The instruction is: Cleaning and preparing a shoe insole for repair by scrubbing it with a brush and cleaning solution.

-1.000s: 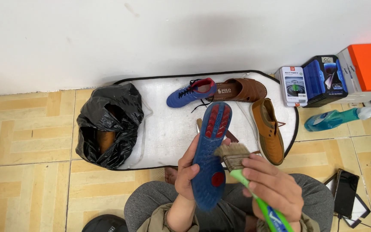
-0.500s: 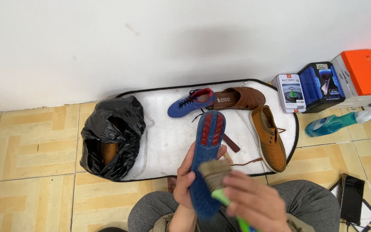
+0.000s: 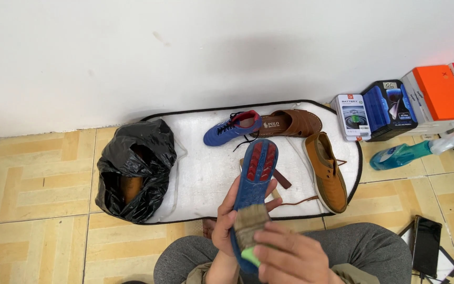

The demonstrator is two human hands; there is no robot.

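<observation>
Starting at the left edge of the white mat [image 3: 206, 173], a crumpled black plastic bag [image 3: 135, 168] is seen lying half on the mat and half on the tiled floor [image 3: 32, 184], with something brown visible through its opening. Near the mat's back edge, toward the wall, a blue sports shoe [image 3: 233, 128] is laid on its side, toe touching a brown slip-on shoe [image 3: 292, 123]. Over the mat's front edge, a second blue shoe [image 3: 254, 184] is held sole-up, red tread patches showing at its toe. The left hand [image 3: 230, 218] is wrapped around this shoe from the left side, fingers curled firmly against the sole's edge, thumb hidden. A brush [image 3: 250, 226] with pale bristles and a green handle is pressed flat on the heel part of the sole. It is gripped by the right hand [image 3: 290, 257], fingers closed over the handle just in front of the mat. Grey-trousered knees are noted below. On the mat's right end, a tan lace-up shoe [image 3: 327, 171] is placed upright, laces trailing toward the front edge. Right of the mat, several boxes [image 3: 395, 108] are lined along the wall; a teal spray bottle [image 3: 411, 152] is lying before them. A dark phone [image 3: 426, 239] is recorded on the floor further right of the mat.
</observation>
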